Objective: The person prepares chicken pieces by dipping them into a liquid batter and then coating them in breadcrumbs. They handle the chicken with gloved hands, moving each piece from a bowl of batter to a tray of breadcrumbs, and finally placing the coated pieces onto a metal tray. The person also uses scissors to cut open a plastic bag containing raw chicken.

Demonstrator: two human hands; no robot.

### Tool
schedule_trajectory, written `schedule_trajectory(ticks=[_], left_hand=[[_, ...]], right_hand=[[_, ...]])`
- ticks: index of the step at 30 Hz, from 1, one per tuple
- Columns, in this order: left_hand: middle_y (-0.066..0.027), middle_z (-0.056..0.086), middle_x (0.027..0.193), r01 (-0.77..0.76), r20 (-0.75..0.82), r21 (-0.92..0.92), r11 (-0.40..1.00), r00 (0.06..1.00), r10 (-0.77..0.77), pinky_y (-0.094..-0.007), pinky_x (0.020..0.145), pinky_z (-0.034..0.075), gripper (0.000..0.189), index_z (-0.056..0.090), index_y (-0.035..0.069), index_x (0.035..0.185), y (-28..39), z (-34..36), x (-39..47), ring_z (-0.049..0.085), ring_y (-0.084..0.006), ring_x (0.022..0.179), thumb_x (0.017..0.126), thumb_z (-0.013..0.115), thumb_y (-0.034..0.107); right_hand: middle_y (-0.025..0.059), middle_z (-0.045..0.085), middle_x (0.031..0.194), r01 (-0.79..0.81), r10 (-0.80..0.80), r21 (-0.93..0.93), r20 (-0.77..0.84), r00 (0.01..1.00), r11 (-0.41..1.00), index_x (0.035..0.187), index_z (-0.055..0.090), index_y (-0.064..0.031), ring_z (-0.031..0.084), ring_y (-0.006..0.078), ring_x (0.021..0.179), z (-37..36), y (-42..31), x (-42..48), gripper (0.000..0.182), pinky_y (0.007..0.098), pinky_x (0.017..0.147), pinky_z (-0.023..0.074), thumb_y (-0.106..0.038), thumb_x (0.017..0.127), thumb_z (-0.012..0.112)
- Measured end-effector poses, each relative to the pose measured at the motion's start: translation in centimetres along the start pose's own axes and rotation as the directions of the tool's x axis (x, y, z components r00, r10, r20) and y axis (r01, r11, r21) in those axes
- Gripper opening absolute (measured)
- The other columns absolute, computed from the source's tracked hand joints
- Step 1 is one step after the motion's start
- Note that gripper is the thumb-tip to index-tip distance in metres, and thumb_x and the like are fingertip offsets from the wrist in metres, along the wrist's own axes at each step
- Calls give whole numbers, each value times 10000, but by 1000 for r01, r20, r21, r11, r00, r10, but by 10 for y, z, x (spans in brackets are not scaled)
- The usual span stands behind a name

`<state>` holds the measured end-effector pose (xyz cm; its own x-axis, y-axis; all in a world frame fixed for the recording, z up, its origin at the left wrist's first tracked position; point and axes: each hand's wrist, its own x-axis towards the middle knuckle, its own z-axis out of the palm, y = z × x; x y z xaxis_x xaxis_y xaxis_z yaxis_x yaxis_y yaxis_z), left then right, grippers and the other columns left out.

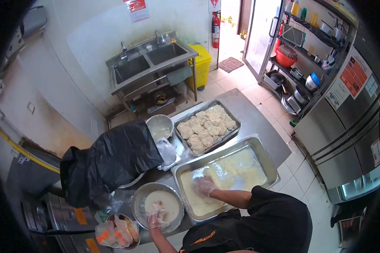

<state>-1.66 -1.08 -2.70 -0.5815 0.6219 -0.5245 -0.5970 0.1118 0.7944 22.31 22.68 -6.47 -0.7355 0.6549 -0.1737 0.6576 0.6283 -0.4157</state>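
Note:
My left hand (156,215), in a clear plastic glove, is over a round steel bowl (136,202) of whitish liquid batter (171,202). A pale, wet piece, apparently raw meat, is at its fingers; how firmly they close on it is unclear. My right hand (204,186), also gloved, lies in pale breading (221,170) inside a deep rectangular steel pan (266,148); its fingers are blurred, and what lies under them is hidden. Behind the pan, a smaller dark tray (239,128) holds several breaded pieces (207,126) on a plastic liner.
A black plastic bag (123,155) covers something at the left. Another bowl (160,123) and a small white container (172,163) stand by the tray. A bag-lined bowl (118,232) is at the near left. Beyond the steel table (256,117) are a double sink (152,61) and a yellow bin (200,66).

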Motion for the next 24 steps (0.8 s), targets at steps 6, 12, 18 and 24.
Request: schedule_trajectory(ticks=[6, 12, 18, 24], left_hand=[[-77, 601, 1053, 87, -17, -80, 993, 996, -88, -296, 711, 492, 425, 516, 82, 1191, 23, 23, -26, 575, -172, 920, 818, 592, 270], [-100, 615, 981, -34, 36, 132, 991, 999, 30, -288, 672, 501, 389, 582, 9, 1078, 21, 27, -13, 599, -154, 813, 865, 564, 334], [-104, 619, 987, -228, -16, 371, 900, 968, 251, -319, 666, 475, 295, 630, -1, 996, 2, 4, -5, 592, -189, 854, 813, 608, 230], [-154, 613, 1079, -543, 322, 525, 656, 840, 437, -339, 798, 489, 263, 623, -26, 998, 2, 0, 12, 588, -218, 980, 773, 576, 102]], right_hand=[[174, 624, 894, -76, 77, -42, 29, 997, 996, 929, 616, -64, 575, 335, 902, -9, -20, 13, 389, 453, 833, 405, -399, 844, 436], [174, 535, 1133, -53, 45, -105, -78, 996, 993, 1145, 517, -48, 469, 348, 1099, -9, -17, -17, 489, 505, 957, 314, -423, 846, 422], [192, 345, 1368, -88, 93, -107, 48, 995, 990, 1316, 386, -57, 280, 371, 1282, -22, -35, -39, 641, 556, 1050, 165, -470, 828, 431], [174, 448, 1304, -267, 251, -69, -183, 951, 961, 1278, 438, -38, 413, 299, 1211, -22, -34, -30, 712, 507, 1029, 266, -552, 787, 473]])
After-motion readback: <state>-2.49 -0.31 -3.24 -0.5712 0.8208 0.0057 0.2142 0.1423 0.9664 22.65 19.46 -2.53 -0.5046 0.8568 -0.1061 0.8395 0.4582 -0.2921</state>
